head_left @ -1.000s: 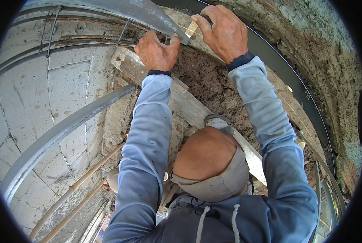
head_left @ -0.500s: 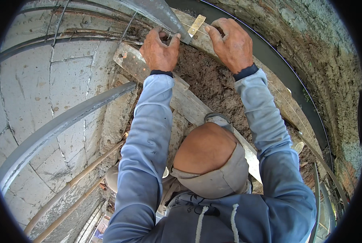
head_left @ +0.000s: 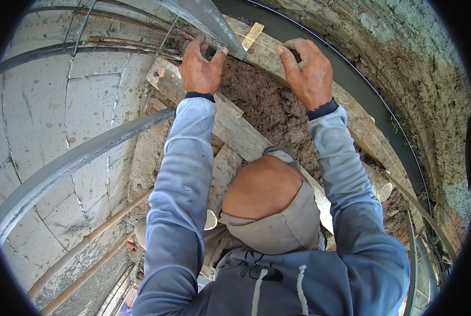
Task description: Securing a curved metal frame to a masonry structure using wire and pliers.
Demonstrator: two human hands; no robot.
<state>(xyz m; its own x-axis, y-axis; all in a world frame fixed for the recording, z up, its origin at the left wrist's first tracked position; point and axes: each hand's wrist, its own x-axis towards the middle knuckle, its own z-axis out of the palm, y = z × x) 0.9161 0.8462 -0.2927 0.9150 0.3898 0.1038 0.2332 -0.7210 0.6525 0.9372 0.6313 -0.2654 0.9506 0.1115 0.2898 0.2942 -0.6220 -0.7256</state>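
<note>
The right hand (head_left: 311,73) has drawn lower and farther to the right than a second ago, away from the foot of the grey metal post (head_left: 209,23), while the left hand (head_left: 201,69) stays just beside that foot with little change. The small wooden piece (head_left: 253,36), partly behind the right fingers in the earliest view, now shows whole on the pale ledge (head_left: 267,59), near the post's end. A thin string (head_left: 261,45) runs over the ledge to the right thumb. The right grip is curled, thumb and forefinger close together; whether they pinch the string I cannot tell. The left grip is half curled, its thumb tip at the edge of the post, with a dark gap between thumb and forefinger; whether it clasps anything is unclear, as the other fingers are turned away. The post's upper part is cut off by the top edge. The right forearm hides a stretch of string and ledge, and the bent knee (head_left: 264,187) and left wrist cover parts of the long board (head_left: 246,138) beside the soil (head_left: 267,92).
</note>
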